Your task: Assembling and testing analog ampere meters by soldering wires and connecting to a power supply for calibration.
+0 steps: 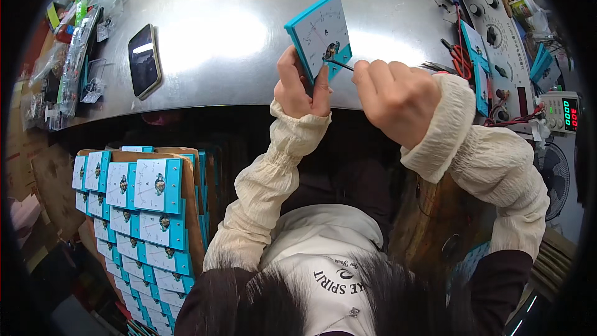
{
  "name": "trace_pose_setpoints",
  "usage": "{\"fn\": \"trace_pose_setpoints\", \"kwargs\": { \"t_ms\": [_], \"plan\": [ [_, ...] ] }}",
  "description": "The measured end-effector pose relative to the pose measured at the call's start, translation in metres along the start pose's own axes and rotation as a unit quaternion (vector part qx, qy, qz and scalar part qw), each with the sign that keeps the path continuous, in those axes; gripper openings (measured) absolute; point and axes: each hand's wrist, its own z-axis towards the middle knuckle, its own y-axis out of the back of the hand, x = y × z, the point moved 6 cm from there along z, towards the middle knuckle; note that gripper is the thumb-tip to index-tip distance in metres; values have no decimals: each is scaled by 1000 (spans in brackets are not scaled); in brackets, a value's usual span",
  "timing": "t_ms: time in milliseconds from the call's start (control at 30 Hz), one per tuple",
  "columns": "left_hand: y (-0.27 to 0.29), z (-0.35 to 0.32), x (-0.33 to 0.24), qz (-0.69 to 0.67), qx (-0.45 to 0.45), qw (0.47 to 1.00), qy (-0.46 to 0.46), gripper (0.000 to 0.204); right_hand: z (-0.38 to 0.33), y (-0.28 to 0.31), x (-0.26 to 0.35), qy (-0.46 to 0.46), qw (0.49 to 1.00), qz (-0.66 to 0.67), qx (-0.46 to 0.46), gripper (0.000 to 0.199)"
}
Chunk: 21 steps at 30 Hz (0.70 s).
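Head view: the left hand (300, 90) grips a teal-edged meter (318, 32) by its lower left side, thumb toward the front, tilting the white dial up above the table's near edge. The right hand (395, 96) is clenched around a slim tool (341, 65), its handle hidden in the fist; the dark shaft reaches the round opening low on the dial, though whether the tip touches is too small to tell. Beyond them spreads the shiny metal table (205, 81), with a dark-screened phone (144, 61) lying to the left. On the right, red-handled pliers (461, 61) lie near 2 teal units (476, 46) beside a knobbed control panel (494, 15). A power supply (558, 111) with lit digits sits nearby, above a fan (552, 177). Lower left, many similar meters (157, 227) stand in overlapping rows.
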Motion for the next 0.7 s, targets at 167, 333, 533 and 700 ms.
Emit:
{"fn": "trace_pose_setpoints", "kwargs": {
  "t_ms": [167, 333, 533, 700],
  "plan": [
    [1, 1, -4, 17, 11, 1000, 1, 46, 1, -41, -41, -304, 706, 582, 265, 25],
    [1, 0, 0, 17, 28, 999, -1, 51, -22, -53, -29, -422, 420, 734, 326, 34],
    [-1, 0, 3, 41, 0, 999, 18, 43, -6, -2, -45, -166, 925, 286, 186, 18],
    [19, 4, -7, -47, -21, 990, 128, 50, -35, -13, -43, -283, 922, 262, 43, 22]
  ]
}}
